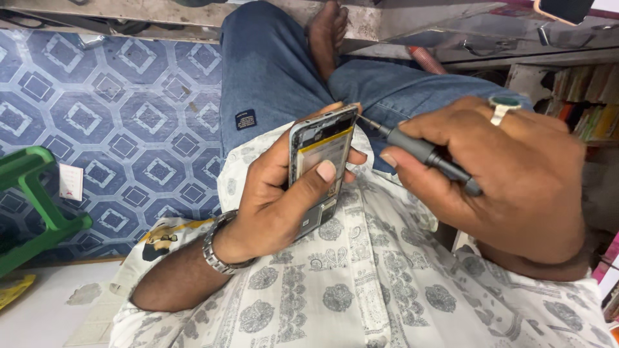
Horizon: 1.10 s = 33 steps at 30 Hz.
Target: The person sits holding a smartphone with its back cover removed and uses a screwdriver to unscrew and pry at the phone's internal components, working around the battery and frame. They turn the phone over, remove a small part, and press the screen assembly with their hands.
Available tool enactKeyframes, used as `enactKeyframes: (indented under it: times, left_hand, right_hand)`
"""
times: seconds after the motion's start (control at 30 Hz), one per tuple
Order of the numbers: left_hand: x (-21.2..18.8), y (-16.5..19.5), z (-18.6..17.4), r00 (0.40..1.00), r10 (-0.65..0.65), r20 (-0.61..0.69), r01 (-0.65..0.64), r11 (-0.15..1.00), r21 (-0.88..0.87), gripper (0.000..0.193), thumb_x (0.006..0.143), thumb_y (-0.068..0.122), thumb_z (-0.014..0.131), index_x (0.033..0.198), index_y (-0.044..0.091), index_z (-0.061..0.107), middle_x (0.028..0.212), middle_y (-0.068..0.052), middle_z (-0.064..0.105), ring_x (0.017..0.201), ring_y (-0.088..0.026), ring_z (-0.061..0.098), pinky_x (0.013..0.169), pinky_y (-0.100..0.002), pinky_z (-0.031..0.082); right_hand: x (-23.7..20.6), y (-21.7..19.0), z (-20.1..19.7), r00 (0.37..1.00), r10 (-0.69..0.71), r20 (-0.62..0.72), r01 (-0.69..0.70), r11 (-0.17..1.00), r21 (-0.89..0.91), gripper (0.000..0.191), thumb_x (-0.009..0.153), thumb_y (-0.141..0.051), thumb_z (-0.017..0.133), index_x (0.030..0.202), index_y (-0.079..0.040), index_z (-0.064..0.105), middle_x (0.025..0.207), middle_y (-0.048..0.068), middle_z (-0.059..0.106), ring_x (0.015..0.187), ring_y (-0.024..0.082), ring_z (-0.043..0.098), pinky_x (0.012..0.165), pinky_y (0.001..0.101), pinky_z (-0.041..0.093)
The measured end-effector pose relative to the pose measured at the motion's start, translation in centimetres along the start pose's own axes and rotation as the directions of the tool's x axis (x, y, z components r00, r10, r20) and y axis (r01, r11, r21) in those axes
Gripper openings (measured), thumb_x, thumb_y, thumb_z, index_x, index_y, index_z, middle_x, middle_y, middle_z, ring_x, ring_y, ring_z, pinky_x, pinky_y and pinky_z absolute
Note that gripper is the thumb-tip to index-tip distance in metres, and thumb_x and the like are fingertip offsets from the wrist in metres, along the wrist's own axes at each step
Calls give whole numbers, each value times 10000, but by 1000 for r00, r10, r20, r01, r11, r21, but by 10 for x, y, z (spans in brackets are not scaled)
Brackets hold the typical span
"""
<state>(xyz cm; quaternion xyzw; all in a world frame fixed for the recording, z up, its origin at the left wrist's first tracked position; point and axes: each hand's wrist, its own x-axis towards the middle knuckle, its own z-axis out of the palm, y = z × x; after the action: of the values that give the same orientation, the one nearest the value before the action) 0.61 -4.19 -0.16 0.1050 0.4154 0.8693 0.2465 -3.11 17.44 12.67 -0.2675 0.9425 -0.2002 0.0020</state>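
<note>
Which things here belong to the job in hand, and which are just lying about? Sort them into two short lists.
In use:
- opened phone, back cover off, held in the left hand
- small screwdriver, in the right hand, tip at the phone's top corner

Lying about:
- green plastic frame on the floor
- white card on the patterned floor
- books on the shelf

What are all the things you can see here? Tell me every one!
Opened phone: one, dark with a yellow strip inside, in the left hand.
Screwdriver: one, grey, tip at the phone's top corner.
Stool: one, green, far left.
Floor: blue patterned, left.
Books: several, mixed colours, shelf at right.
Jeans: blue, on the lap.
Shirt: white patterned.
Watch: one, silver, left wrist.
Ring: one, silver with green stone.
Left hand: holds phone.
Right hand: holds screwdriver.
</note>
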Motion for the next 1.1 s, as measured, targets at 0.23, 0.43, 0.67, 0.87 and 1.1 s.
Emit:
enactKeyframes:
  times: [0.23, 0.43, 0.67, 0.87, 1.1]
  left_hand:
    - [0, -2, 0, 999, -42, -6, 41, 996, -74, 491, 1163, 103, 520, 1607, -7, 339, 1553, -156, 512, 1284, -196, 636, 1043, -319, 576]
    - [-1, -5, 2, 1000, 4, -7, -4, 998, 56, 456, 1178, 92, 526, 1591, -11, 361, 1540, -142, 516, 1256, -175, 626, 1046, -292, 569]
    - [0, -4, 3, 1000, 5, -18, -5, 1000, 25, 467, 1167, 80, 519, 1591, -1, 343, 1586, -125, 474, 1289, -174, 632, 1045, -290, 568]
    - [1, 0, 2, 999, 5, -36, -4, 1000, 24, 468, 1172, 90, 522, 1595, 2, 340, 1596, -116, 480, 1270, -163, 628, 1049, -289, 561]
    - [2, -3, 3, 1000, 5, -20, -4, 1000, 18, 463, 1171, 87, 523, 1592, 1, 350, 1565, -103, 501, 1264, -144, 631, 1038, -278, 553]
  right_hand:
    - [2, 5, -2, 997, -68, 27, 66, 996, 66, 283, 790, -102, 871, 965, 57, 716, 836, 182, 725, 738, 274, 733, 588, 318, 531]
    - [-9, 6, 4, 993, 117, 33, -110, 982, -151, 239, 815, -216, 873, 837, -19, 740, 657, 124, 657, 533, 267, 590, 514, 397, 422]
    - [0, 13, 2, 998, -62, 26, 58, 991, 120, 289, 874, -191, 790, 898, 68, 663, 804, 155, 658, 655, 254, 636, 573, 329, 461]
    - [2, 6, 2, 995, 85, 52, -78, 989, -125, 226, 796, -184, 849, 787, -21, 693, 635, 106, 621, 524, 250, 559, 547, 408, 403]
    - [-9, 14, 5, 992, 125, 7, -124, 992, -36, 254, 830, -217, 822, 820, -19, 663, 686, 91, 594, 518, 211, 506, 599, 414, 396]
